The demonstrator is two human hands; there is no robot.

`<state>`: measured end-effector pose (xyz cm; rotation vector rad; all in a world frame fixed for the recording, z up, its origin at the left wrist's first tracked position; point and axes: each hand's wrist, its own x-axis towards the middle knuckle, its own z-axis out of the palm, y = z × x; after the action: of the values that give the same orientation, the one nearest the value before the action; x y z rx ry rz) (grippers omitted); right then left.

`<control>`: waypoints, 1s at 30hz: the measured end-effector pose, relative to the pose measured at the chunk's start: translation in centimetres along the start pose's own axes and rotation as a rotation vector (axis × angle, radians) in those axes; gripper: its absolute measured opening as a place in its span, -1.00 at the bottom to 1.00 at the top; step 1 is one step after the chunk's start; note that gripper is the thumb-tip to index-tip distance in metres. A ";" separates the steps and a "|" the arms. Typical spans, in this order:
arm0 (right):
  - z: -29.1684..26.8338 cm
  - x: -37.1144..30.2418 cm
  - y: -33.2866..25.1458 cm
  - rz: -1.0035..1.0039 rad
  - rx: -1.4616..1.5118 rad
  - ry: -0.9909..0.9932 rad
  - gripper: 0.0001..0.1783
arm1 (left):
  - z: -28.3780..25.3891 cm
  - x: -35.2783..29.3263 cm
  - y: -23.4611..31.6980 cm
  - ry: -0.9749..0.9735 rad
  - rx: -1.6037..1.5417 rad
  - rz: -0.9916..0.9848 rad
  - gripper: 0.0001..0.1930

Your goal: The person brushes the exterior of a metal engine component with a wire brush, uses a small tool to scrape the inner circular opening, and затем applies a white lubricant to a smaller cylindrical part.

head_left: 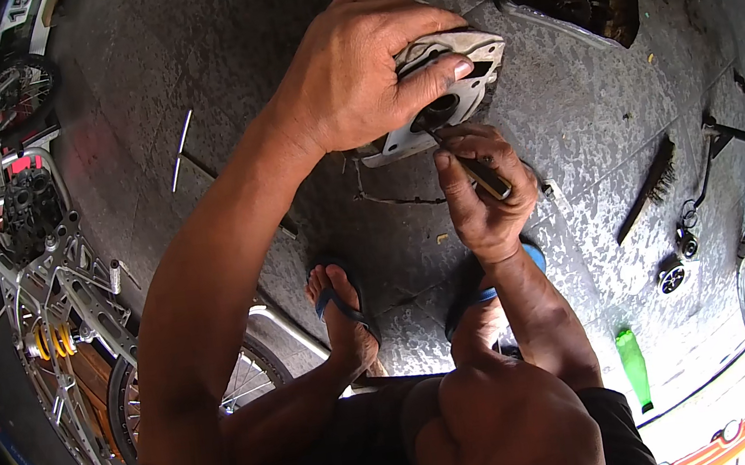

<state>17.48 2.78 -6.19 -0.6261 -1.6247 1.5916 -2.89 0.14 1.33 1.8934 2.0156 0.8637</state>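
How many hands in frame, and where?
2. The left hand grips a grey metal part at upper centre. The right hand, just below, holds a slim tool with its tip close to that part. No other hand shows.

A head-worn fisheye looks down from close above the left hand (359,74) and right hand (488,221).

The left hand (360,69) curls over its grip, left thumb (434,84) laid across, the left forearm (237,241) slanting back and leftward from it. Close below that grip, the right hand (493,202) pinches between right thumb (455,186) and curled fingers (502,155), the right forearm (544,309) extending behind.
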 end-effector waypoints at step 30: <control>-1.7 1.4 0.5 0.002 0.008 -0.045 -0.81 | 0.3 0.3 -0.3 0.018 -0.006 0.002 -0.64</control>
<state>17.92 4.91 -6.59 -0.5920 -1.6507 1.6235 -3.03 0.48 0.99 1.8913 2.0202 0.8896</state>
